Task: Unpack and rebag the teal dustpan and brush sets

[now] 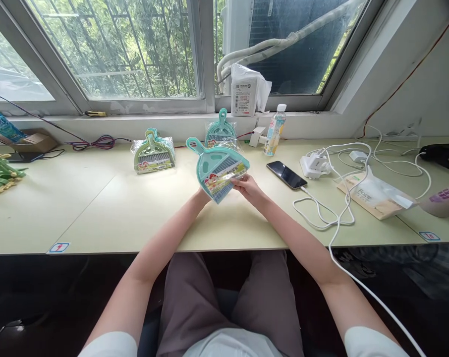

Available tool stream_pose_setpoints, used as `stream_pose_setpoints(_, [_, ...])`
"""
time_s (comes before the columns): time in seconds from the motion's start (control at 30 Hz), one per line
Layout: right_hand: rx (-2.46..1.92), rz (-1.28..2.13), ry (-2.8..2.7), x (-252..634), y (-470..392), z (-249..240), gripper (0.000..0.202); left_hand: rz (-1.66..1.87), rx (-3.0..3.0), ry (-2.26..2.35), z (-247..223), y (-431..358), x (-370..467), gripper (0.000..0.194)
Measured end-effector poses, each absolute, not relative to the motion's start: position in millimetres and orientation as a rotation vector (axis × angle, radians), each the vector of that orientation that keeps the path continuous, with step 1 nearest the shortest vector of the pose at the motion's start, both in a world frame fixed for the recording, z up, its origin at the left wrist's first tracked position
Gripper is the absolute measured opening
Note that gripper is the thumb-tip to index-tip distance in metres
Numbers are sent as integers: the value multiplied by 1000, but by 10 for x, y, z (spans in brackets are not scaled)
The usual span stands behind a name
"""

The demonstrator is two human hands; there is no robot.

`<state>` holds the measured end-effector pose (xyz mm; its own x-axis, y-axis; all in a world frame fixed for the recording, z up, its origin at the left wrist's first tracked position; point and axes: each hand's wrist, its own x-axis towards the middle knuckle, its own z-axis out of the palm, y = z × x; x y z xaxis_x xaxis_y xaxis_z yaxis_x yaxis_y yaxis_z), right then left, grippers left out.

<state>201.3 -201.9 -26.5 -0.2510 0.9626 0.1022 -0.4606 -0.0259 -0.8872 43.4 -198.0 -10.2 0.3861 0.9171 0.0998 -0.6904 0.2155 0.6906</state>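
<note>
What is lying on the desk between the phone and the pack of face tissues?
In the head view, white charging cables lie between the phone and the face tissue pack; one cable plugs into the phone.

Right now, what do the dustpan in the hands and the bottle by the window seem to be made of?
The dustpan, held by the left hand and right hand, looks like teal moulded plastic with a smooth, slightly glossy face, in a clear shiny wrapper with a paper label. The bottle looks like clear thin plastic: light passes through it, and its cap is white.
</note>
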Motion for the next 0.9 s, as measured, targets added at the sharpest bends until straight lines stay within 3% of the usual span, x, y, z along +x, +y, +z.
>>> stream_pose_setpoints(0.17, [-708,1427,-914,2102,-1928,-274,39,1193,800,416,-54,-1894,355,59])
stream_pose_setpoints(0.37, [-713,1416,-927,2218,-1859,-277,38,1145,985,689,-165,-1860,340,39])
stream_pose_setpoints(0.9, [-737,1459,-935,2219,-1847,-265,37,1193,1063,728,-149,-1835,285,40])
